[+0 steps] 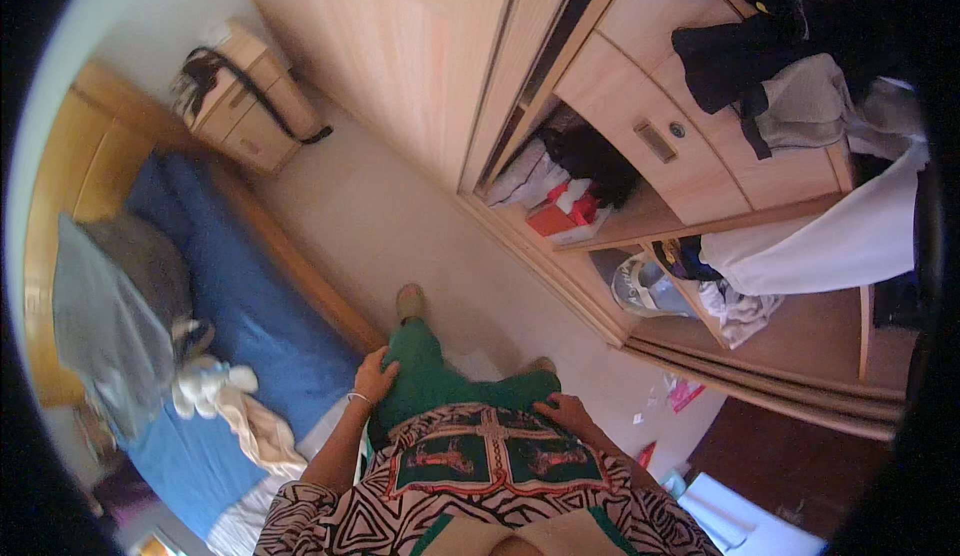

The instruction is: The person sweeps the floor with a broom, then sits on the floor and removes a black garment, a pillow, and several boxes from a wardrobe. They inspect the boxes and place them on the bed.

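My left hand (374, 374), with a thin pale bracelet at the wrist, rests on the left thigh of my green trousers (420, 364). Its fingers lie loosely over the cloth and hold nothing that I can see. On the other side, my right hand (570, 414) lies against the right thigh, fingers laid along the fabric and partly hidden. A patterned black, white and green top (490, 451) covers my body between the two arms.
To the left is a bed with blue bedding (245, 296), a grey pillow (115, 306) and a plush toy (212, 386). A bedside cabinet (250, 136) stands beyond it. On the right, an open wardrobe (650, 211) holds hanging clothes (805, 106); pink litter (684, 393) lies on the floor.
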`<state>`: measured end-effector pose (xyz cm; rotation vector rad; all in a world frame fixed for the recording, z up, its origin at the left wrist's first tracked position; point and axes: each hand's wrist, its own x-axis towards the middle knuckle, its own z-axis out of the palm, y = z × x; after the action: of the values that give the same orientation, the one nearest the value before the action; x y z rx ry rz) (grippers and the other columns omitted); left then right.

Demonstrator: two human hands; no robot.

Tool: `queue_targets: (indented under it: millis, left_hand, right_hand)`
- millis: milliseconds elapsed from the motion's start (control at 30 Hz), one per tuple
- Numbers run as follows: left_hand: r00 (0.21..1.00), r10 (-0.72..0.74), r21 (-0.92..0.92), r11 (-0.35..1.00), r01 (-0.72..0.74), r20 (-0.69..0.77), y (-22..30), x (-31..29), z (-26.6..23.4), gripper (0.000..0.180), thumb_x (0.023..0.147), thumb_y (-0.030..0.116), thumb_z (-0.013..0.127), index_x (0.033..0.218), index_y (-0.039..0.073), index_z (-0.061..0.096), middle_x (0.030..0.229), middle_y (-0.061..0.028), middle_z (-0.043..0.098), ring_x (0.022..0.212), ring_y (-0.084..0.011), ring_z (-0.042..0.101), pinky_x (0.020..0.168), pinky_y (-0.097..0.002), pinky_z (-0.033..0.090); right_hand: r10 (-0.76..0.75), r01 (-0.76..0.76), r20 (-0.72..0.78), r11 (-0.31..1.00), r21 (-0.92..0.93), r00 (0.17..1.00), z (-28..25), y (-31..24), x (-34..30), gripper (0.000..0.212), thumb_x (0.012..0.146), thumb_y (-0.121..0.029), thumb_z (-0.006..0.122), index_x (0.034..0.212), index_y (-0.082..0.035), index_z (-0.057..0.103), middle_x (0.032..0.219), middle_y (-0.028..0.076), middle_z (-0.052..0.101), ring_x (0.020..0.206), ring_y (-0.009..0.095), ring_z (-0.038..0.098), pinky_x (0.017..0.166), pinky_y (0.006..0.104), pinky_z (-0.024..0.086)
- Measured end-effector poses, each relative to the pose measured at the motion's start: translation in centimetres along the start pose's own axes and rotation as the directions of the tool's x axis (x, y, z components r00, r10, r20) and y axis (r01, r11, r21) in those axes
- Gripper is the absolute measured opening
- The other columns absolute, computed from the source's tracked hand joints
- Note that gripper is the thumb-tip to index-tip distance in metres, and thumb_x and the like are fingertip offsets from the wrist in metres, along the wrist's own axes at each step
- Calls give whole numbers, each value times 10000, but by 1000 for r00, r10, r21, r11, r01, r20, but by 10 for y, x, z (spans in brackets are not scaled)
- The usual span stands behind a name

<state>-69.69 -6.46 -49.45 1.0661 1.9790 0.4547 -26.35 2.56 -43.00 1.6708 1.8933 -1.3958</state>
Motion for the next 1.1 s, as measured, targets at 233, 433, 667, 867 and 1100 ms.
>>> queue_targets:
  millis: [233, 433, 667, 867, 1100]
  left_hand:
    - [861, -160, 479, 871, -107, 483, 23, 66, -6, 819, 696, 640, 645, 1378, 247, 419, 1525, -47, 177, 1369, -473, 88, 1003, -700, 179]
    - [938, -6, 659, 713, -240, 348, -6, 131, 1, 865, 673, 671, 647, 1392, 260, 396, 1524, -40, 176, 1375, -455, 77, 1002, -708, 183]
    - [912, 362, 670, 630, -391, 192, -40, 181, 15, 723, 715, 565, 660, 1325, 222, 479, 1471, -79, 299, 1355, -402, 208, 999, -627, 286]
    - [751, 653, 614, 556, -560, 93, -57, 131, -7, 678, 711, 514, 682, 1281, 184, 524, 1454, -103, 324, 1344, -422, 218, 986, -621, 273]
    - [702, 712, 608, 544, -579, 32, -70, 131, -15, 627, 690, 459, 711, 1223, 161, 572, 1416, -119, 368, 1315, -432, 255, 992, -612, 268]
  right_hand:
    - [137, -87, 334, 983, -160, 933, 49, -24, 14, 563, 865, -579, 480, 801, -46, 651, 834, 201, 655, 812, 388, 628, 746, 473, 497]
    - [-42, 45, -428, 999, -3, 903, 139, 6, 95, 305, 820, -379, 644, 818, -75, 665, 758, 121, 635, 665, 285, 620, 600, 408, 498]
    - [95, 204, -944, 965, 166, 314, 209, 15, 101, 145, 791, -210, 675, 813, -69, 649, 762, 117, 621, 669, 302, 619, 595, 410, 495]
    - [10, 149, -981, 988, 39, 191, 230, -21, 77, 115, 798, -179, 652, 808, -65, 639, 800, 104, 621, 683, 305, 615, 605, 411, 495]
    - [-89, -8, -942, 995, -97, 325, 222, -34, 74, 150, 787, -234, 641, 821, -88, 644, 814, 106, 630, 712, 316, 624, 640, 425, 506]
